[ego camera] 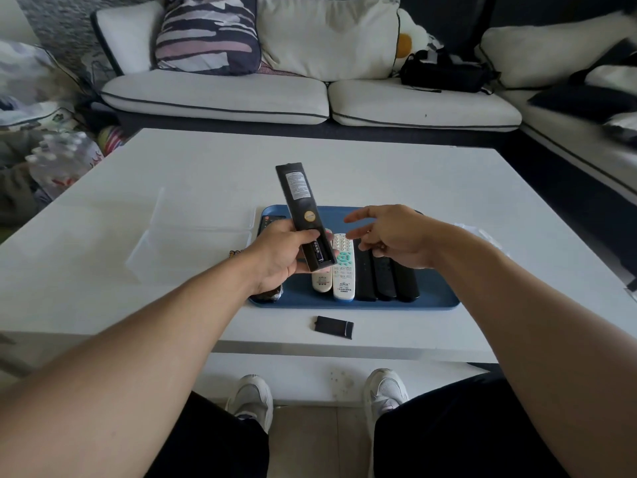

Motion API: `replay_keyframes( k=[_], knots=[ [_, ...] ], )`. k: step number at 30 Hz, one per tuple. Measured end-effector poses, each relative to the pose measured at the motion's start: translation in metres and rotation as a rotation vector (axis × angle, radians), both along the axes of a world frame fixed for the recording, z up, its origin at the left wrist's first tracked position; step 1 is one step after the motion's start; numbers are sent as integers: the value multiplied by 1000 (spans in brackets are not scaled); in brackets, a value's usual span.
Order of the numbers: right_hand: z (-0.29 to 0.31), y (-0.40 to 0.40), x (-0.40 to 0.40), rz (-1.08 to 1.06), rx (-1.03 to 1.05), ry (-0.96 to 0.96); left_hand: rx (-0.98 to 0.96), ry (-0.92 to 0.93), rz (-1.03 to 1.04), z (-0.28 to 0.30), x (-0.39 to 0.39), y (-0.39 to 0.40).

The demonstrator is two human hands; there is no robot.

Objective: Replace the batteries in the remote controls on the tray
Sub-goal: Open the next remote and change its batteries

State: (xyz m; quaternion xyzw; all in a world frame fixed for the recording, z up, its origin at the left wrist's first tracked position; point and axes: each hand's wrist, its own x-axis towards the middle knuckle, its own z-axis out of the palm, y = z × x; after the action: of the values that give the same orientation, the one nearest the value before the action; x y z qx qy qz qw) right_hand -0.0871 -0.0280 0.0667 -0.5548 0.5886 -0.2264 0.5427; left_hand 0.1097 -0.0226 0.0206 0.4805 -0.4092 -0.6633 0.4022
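Note:
My left hand (281, 255) grips a long black remote (300, 201) back side up above the blue tray (434, 300). Its battery bay near my thumb is uncovered and a battery shows inside. The black battery cover (333, 327) lies on the white table in front of the tray. My right hand (393, 236) hovers just right of the held remote with relaxed, spread fingers, holding nothing. On the tray lie a white remote (344, 270), a cream remote (322, 281) partly hidden, and several black remotes (386, 277).
A clear plastic box (193, 236) sits on the table left of the tray. A clear plastic bag (482, 232) lies at the right behind my forearm. A sofa with cushions (310, 98) stands beyond the table. My shoes (253, 396) are under the front edge.

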Motion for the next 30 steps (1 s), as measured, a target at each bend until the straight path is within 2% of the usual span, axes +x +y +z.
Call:
replay_keyframes(
  k=[3,8,15,23,30],
  knots=[
    [2,2,-2,39,16,-23,-16,37,76,-3,1,-5],
    [2,2,7,-13,-9,-168,-56,97,206,0,3,-11],
    [0,3,18,-38,-306,37,-52,119,214,2,6,-11],
    [-5,3,18,19,-354,138,-92,85,152,4,2,-8],
    [-3,4,20,3,-402,219,-104,104,179,4,0,-9]
  ],
)
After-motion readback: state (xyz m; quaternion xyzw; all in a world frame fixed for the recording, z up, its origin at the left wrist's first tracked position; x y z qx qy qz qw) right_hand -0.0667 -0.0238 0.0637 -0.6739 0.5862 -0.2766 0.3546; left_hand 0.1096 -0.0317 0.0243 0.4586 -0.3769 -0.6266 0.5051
